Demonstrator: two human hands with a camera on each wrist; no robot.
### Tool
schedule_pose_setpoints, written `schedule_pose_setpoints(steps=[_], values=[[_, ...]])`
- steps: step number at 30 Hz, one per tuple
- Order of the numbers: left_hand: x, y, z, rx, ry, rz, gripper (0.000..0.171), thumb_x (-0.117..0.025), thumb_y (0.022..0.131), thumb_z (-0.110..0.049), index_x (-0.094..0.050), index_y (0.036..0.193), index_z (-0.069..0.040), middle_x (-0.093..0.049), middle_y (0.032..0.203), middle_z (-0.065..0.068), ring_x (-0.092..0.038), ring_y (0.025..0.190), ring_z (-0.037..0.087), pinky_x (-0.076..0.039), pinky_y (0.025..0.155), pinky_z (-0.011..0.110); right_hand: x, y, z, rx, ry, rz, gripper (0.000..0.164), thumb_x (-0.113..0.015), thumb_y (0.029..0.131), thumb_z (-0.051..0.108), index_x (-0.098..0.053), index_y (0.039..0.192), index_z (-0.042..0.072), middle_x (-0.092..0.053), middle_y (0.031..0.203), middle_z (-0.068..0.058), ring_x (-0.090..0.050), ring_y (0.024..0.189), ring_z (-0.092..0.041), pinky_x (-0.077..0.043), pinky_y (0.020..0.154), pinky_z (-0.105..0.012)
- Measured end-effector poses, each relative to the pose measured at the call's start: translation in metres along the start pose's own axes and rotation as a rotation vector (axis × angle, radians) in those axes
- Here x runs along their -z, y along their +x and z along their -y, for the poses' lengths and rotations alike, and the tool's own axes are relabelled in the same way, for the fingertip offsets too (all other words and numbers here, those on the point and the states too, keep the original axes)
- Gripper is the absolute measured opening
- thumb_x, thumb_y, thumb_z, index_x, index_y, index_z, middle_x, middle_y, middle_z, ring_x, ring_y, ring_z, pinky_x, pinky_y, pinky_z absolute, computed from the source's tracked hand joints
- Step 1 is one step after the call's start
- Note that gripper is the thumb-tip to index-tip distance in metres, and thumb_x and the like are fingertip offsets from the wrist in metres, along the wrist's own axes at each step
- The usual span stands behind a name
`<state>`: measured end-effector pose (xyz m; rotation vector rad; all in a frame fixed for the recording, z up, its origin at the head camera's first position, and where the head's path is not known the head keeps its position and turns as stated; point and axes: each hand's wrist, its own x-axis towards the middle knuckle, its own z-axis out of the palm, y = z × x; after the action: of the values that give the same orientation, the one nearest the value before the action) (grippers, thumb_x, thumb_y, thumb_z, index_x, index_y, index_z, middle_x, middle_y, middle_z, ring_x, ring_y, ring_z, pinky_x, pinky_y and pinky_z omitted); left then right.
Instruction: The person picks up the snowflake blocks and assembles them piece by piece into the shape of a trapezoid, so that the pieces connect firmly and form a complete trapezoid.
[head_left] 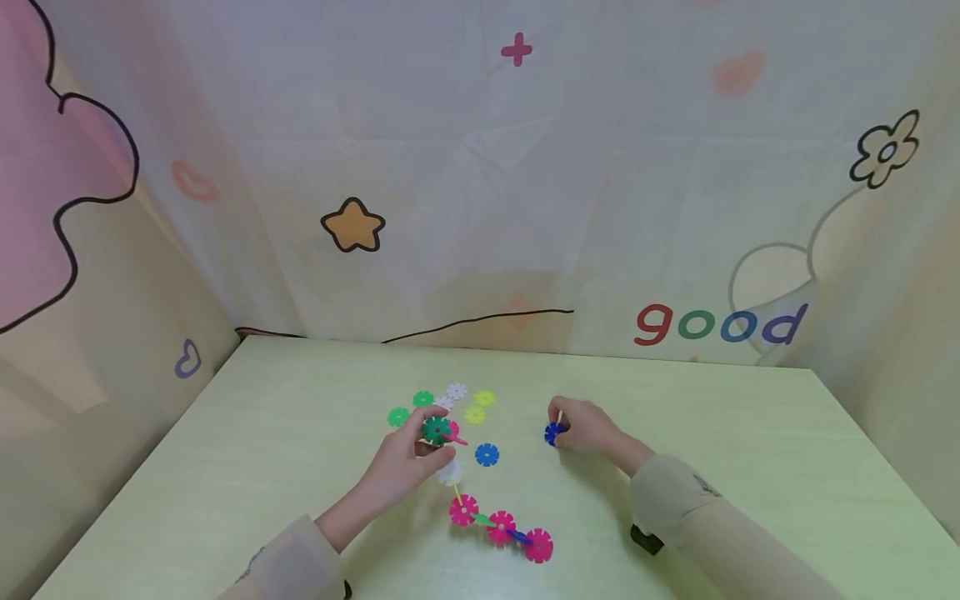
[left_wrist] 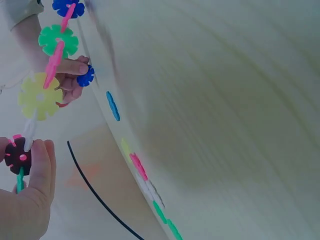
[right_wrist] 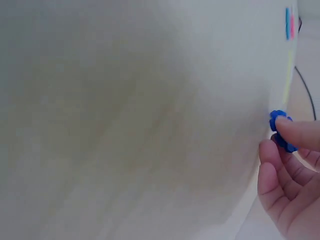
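In the head view my left hand [head_left: 396, 465] grips one end of a chain of slotted plastic snowflake discs, with a dark green disc [head_left: 437, 430] between thumb and fingers. The chain runs toward me through a white disc [head_left: 450, 474] and pink discs [head_left: 501, 527], joined by edge-on green and blue ones. The left wrist view shows the left hand [left_wrist: 35, 200] pinching a dark disc [left_wrist: 18, 159], with a yellow disc [left_wrist: 40, 100] farther along. My right hand [head_left: 594, 431], off to the right, pinches a dark blue snowflake disc [head_left: 552, 434] between thumb and fingers, apart from the chain.
Loose discs lie on the pale table [head_left: 750, 483] beyond the left hand: green [head_left: 398, 417], white [head_left: 457, 391] and yellow [head_left: 484, 399]. A lighter blue disc [head_left: 487, 454] lies between the hands. Behind the table hangs a printed curtain [head_left: 465, 208].
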<state>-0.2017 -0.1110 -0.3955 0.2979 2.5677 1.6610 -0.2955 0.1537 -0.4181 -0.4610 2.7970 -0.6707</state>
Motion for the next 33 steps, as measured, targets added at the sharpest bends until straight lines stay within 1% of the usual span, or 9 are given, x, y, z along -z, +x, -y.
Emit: schedule_pose_setpoints(steps=[3,6,9,12,17,20,22,28,33], values=[[-0.003,0.0,-0.001,-0.032,-0.002,-0.016,0.045,-0.064,0.081,-0.026,-0.045,0.12,-0.015,-0.061,0.095,0.005,-0.056,0.074,0.013,-0.05,0.063,0.031,0.0,-0.009,0.004,0.035,0.039,-0.017,0.018,-0.065,0.076,0.001,-0.052,0.085,0.01,-0.056,0.075,-0.003,-0.048,0.066,-0.015,-0.042,0.061,-0.027],[-0.005,-0.001,-0.002,-0.066,0.009,-0.015,0.044,-0.063,0.081,-0.031,-0.045,0.118,-0.016,-0.062,0.094,0.004,-0.057,0.077,0.014,-0.05,0.063,0.025,0.001,-0.018,0.012,0.076,0.141,-0.021,0.015,-0.061,0.079,-0.001,-0.053,0.086,0.009,-0.056,0.076,-0.003,-0.051,0.066,-0.013,-0.046,0.061,-0.025],[-0.006,-0.002,-0.003,-0.097,0.009,-0.007,0.042,-0.062,0.081,-0.032,-0.045,0.117,-0.017,-0.063,0.095,0.003,-0.06,0.08,0.015,-0.05,0.066,0.021,0.004,-0.027,0.022,0.139,0.246,-0.026,0.013,-0.059,0.08,-0.002,-0.054,0.088,0.007,-0.058,0.079,-0.005,-0.056,0.068,-0.012,-0.049,0.062,-0.024],[-0.008,-0.003,-0.004,-0.134,0.002,0.007,0.039,-0.061,0.082,-0.029,-0.044,0.116,-0.016,-0.064,0.095,0.004,-0.062,0.083,0.017,-0.051,0.069,0.021,0.007,-0.037,0.034,0.207,0.334,-0.031,0.012,-0.058,0.081,-0.002,-0.054,0.09,0.006,-0.06,0.083,-0.007,-0.059,0.07,-0.013,-0.051,0.065,-0.025],[-0.012,-0.004,-0.007,-0.183,-0.017,0.028,0.033,-0.061,0.083,-0.019,-0.044,0.111,-0.014,-0.063,0.096,0.007,-0.063,0.087,0.02,-0.052,0.071,0.023,0.01,-0.051,0.052,0.324,0.443,-0.026,0.012,-0.057,0.082,-0.002,-0.054,0.091,0.004,-0.063,0.088,-0.011,-0.062,0.075,-0.015,-0.052,0.069,-0.024],[-0.013,-0.007,-0.01,-0.203,-0.03,0.04,0.032,-0.061,0.083,-0.015,-0.045,0.11,-0.011,-0.062,0.098,0.008,-0.062,0.089,0.021,-0.051,0.071,0.022,0.011,-0.059,0.061,0.375,0.482,-0.015,0.011,-0.056,0.082,-0.002,-0.054,0.092,0.003,-0.063,0.088,-0.013,-0.063,0.077,-0.016,-0.052,0.071,-0.023],[-0.014,-0.008,-0.012,-0.214,-0.049,0.055,0.031,-0.061,0.083,-0.013,-0.045,0.109,-0.01,-0.062,0.1,0.009,-0.062,0.09,0.022,-0.051,0.072,0.021,0.011,-0.063,0.067,0.39,0.499,-0.009,0.011,-0.056,0.082,-0.002,-0.054,0.093,0.002,-0.063,0.088,-0.013,-0.063,0.078,-0.016,-0.052,0.071,-0.023],[-0.015,-0.012,-0.013,-0.228,-0.096,0.103,0.03,-0.06,0.082,-0.01,-0.044,0.108,-0.011,-0.06,0.103,0.007,-0.06,0.092,0.02,-0.05,0.073,0.019,0.009,-0.071,0.078,0.412,0.525,0.002,0.011,-0.057,0.082,-0.002,-0.055,0.093,0.001,-0.064,0.089,-0.014,-0.064,0.079,-0.016,-0.052,0.071,-0.023],[-0.016,-0.012,-0.013,-0.227,-0.091,0.131,0.029,-0.06,0.083,-0.008,-0.044,0.106,-0.01,-0.06,0.105,0.007,-0.059,0.091,0.017,-0.05,0.074,0.019,0.006,-0.073,0.08,0.428,0.53,-0.008,0.01,-0.057,0.083,-0.001,-0.055,0.093,0.001,-0.064,0.088,-0.014,-0.064,0.078,-0.016,-0.051,0.07,-0.022]])
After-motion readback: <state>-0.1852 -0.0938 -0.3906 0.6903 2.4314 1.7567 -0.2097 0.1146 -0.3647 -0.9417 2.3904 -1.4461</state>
